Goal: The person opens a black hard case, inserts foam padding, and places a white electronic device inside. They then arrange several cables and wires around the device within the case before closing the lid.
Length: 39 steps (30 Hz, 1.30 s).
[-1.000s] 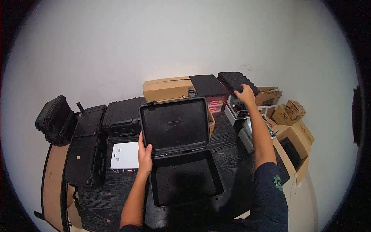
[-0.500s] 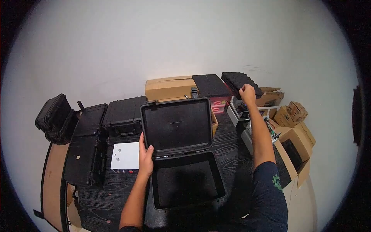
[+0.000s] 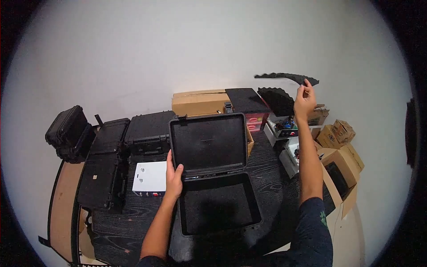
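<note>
Raised off its stack, the egg-crate foam sheet is pinched in the right grip beyond the hard case, whose lid is clasped by the left grip; insertion would require lid clearance.

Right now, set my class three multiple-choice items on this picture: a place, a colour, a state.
1. Where is the white box relative to the black case? A inside it; B to its left; C on top of it.
2. What colour is the foam sheet in the right hand? A white; B red; C black.
3. How is the black case? A open; B shut; C upside down.
1 B: it lies by the left hand, outside the case. 2 C: the sheet looks black all over. 3 A: its lid stands raised.
</note>
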Available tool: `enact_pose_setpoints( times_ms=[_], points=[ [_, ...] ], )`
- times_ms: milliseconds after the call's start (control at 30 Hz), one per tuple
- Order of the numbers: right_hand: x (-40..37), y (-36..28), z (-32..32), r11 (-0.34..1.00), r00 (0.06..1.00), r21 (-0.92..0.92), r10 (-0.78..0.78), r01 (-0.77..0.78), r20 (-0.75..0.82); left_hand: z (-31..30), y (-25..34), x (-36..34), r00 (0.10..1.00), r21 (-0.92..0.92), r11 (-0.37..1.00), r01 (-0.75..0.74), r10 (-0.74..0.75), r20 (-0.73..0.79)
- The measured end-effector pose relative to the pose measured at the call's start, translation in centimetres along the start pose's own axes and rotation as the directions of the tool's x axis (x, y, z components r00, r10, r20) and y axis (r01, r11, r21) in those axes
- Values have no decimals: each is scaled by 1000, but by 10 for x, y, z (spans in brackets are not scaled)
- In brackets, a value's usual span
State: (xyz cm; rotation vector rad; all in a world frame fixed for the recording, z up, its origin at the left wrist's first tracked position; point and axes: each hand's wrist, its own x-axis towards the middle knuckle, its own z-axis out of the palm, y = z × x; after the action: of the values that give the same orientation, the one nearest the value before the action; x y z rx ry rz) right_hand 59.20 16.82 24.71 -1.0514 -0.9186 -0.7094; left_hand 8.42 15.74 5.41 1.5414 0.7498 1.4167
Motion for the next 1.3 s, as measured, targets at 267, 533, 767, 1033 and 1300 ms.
enact_pose_setpoints(
  times_ms=[267, 533, 767, 1033, 1300],
  points=[
    [-114, -132, -77, 921, 985, 381, -133, 81, 113, -3, -7, -6, 989, 76, 988, -134, 138, -52],
    [-218, -161, -90, 922, 862, 369, -280, 119, 422, -7, -19, -8, 981, -144, 971, -192, 190, -28],
    [-241, -150, -83, 973, 788, 203, -209, 108, 580, -1, 2, -4, 973, 372, 908, -193, 227, -50],
    [-243, -156, -82, 998, 626, -43, 6, 43, 780, 1, 3, -2, 980, 472, 868, -151, 193, -42],
    [-246, -153, -83, 991, 583, -68, -10, 112, 813, 13, 30, -7, 977, 638, 740, -213, 145, 158]
  ],
)
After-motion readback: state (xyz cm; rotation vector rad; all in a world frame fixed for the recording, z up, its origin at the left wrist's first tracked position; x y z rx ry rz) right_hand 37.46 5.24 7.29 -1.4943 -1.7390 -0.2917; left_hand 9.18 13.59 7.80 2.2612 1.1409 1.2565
